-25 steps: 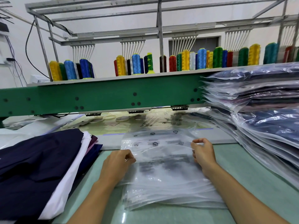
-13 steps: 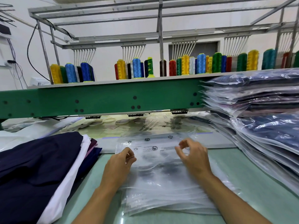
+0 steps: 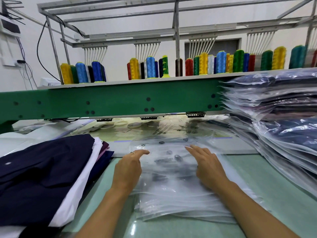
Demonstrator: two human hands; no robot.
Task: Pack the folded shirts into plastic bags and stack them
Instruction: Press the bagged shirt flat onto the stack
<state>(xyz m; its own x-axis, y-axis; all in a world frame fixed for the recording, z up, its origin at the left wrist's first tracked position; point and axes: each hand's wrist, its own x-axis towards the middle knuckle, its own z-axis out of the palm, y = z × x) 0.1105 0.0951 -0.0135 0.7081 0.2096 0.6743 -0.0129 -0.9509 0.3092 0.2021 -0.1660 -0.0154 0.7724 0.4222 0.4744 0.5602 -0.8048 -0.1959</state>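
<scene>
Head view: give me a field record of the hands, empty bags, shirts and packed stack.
empty bags: loose pile lying flat on the table, centre
left hand: open, fingers resting on the empty bags
right hand: open, flat on the same pile
shirts: folded pile at left, unbagged, navy on top
packed stack: bagged shirts, piled high at right
shirt in hand: none

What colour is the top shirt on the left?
The top shirt is dark navy, seen in the head view.
</scene>
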